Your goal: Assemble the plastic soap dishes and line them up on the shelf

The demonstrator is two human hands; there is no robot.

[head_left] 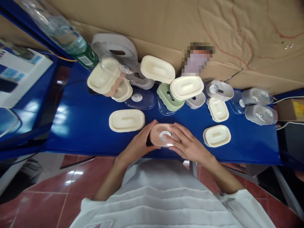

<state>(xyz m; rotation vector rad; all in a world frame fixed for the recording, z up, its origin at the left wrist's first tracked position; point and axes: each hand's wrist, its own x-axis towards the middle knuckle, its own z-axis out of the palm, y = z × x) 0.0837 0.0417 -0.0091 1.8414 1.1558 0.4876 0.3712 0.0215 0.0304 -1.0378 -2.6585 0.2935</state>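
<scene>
A pink box [156,130] with a clear top and a round white label lies at the front edge of the blue table, between both my hands. My left hand [142,139] grips its left end, thumb at the near side and fingers at the far side. Over its right part rests my right hand [186,141], its fingers on the top and around the right end. A cream oval tray [127,120] sits to the left of my left hand. Another cream tray [217,136] lies to the right of my right hand.
Behind are cream trays [158,69], a green box [166,96], a clear lid [142,100] and a large grey box [115,47]. Grey boxes [261,114] stand at the right. A plastic bottle [68,38] leans at the back left. Cardboard [152,19] lines the back.
</scene>
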